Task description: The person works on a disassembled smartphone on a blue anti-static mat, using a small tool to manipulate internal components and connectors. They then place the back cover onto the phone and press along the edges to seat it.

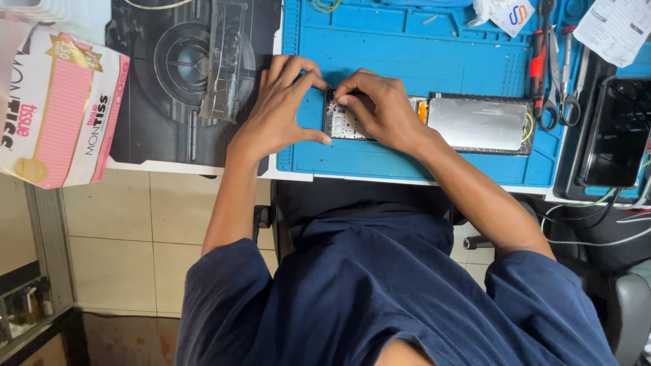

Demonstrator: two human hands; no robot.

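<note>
Head view, looking down over the person's dark blue shirt (380, 291) to the bench (298, 173).

Phone (434, 122): lies opened, back off, flat on the blue mat (420, 54), long axis left to right, near the mat's front edge. Silver battery (480, 124) fills its right part; the board end at left is mostly covered by the hands.

Left hand (278, 112): rests on the mat's left edge, thumb stretched along the phone's lower left corner, fingers (308, 71) curled in narrow toward the phone's top left corner. Fingertips touch the phone edge there; whether they pinch anything small cannot be told.

Right hand (380, 108): lies over the phone's left half, fingers bent and close together, tips meeting the left hand's at the top left corner. Something very small may sit between the tips; too small to tell.

Around:
- Tissue pack (57, 112), pink and white, at far left, well apart from the hands.
- Dark poster (163, 81) beside the mat on the left, a clear plastic strip (227, 57) lying on it.
- Red-handled screwdriver (538, 61) and scissors (565, 81) on the mat's right side, just beyond the phone.
- A second, dark-screened phone (617, 132) at far right, cables (610, 224) trailing below it.
- Paper sheet (620, 27) at top right.
</note>
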